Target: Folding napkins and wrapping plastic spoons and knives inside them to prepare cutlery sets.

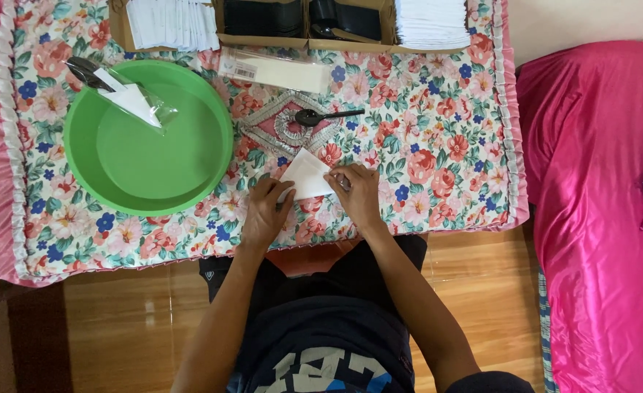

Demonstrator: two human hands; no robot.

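Observation:
My left hand and my right hand both rest on a white folded paper napkin lying on the floral tablecloth. The left fingers press its lower left edge, the right fingers pinch its right corner. A black plastic spoon lies just beyond the napkin, on a silver-trimmed patch of the cloth. A green round basin stands to the left, with a clear packet holding a spoon and a napkin leaning on its rim.
Cardboard boxes along the far edge hold white napkins, black cutlery and more white napkins. A clear bag of wrappers lies before them. A pink bed cover fills the right side. Wooden floor lies below.

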